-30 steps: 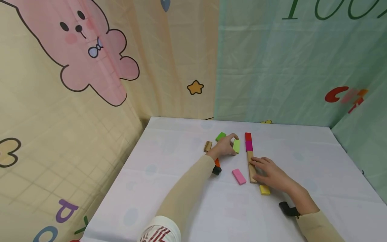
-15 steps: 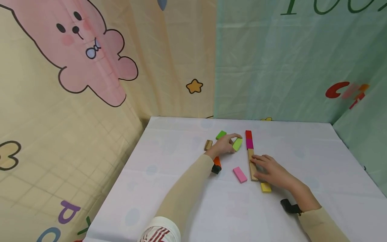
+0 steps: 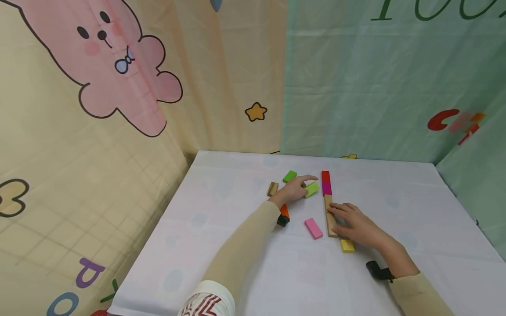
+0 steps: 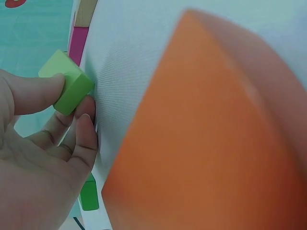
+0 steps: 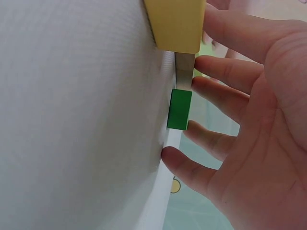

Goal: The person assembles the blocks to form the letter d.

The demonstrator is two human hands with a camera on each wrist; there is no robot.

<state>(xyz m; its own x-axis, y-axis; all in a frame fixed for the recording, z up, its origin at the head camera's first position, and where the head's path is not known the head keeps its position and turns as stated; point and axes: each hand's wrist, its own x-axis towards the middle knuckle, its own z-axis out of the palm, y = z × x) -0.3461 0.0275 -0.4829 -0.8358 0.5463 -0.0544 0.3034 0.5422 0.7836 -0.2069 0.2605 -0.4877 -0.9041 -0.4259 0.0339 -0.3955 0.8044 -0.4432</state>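
Light-green block (image 3: 312, 189) has swung from 12 o'clock to about 2 since the earlier frame, so it looks mid-turn. Orange block (image 3: 285, 211) partly blocked, blurred and cut off in left-wrist view. Left hand (image 3: 294, 191) pinches the light-green block, at 9 o'clock of the magenta block (image 3: 327, 188), apart. Wooden strip (image 3: 330, 220) next; right hand (image 3: 357, 226) at its 4 o'clock, fingers spread, contact unclear. Dark-green block (image 5: 180, 110) near those fingers in right-wrist view; can't place it in head view.
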